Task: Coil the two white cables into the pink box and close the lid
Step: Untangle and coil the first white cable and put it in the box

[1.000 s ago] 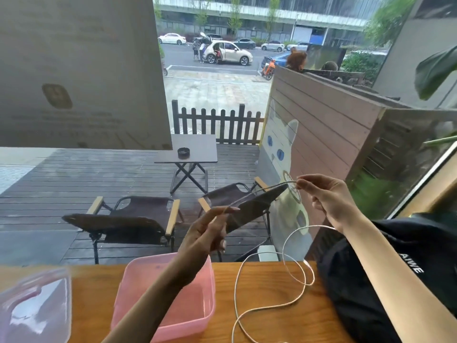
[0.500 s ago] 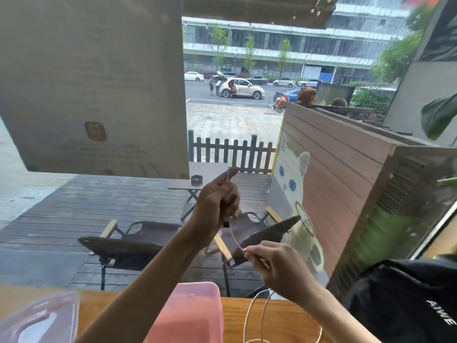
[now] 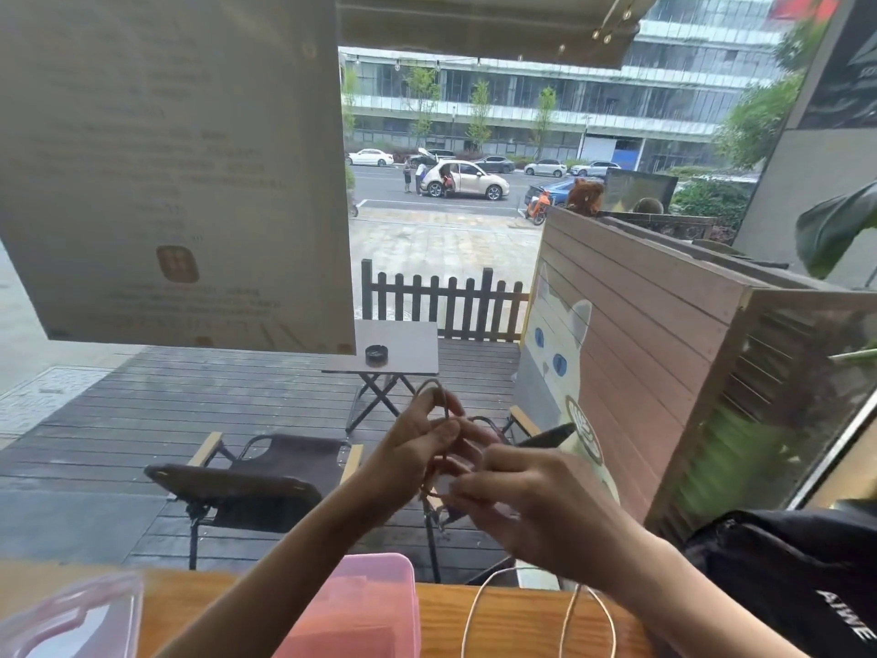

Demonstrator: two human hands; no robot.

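Both hands are raised above the wooden table (image 3: 522, 619), close together. My left hand (image 3: 417, 448) pinches a small loop of white cable that arches over its fingers. My right hand (image 3: 522, 496) holds the same cable just below and to the right. The rest of the white cable (image 3: 474, 605) hangs down from my right hand in loose loops onto the table. The open pink box (image 3: 370, 605) stands on the table under my left forearm. Its clear pink lid (image 3: 71, 619) lies at the far left. I see only one cable.
A black bag (image 3: 783, 577) lies on the table at the right. A window is straight ahead, with a paper sign (image 3: 175, 168) stuck on it at the upper left. Chairs and a deck are outside.
The view tilted up. My right hand came up to meet my left hand, and a small loop of cable now sits over the left fingers.
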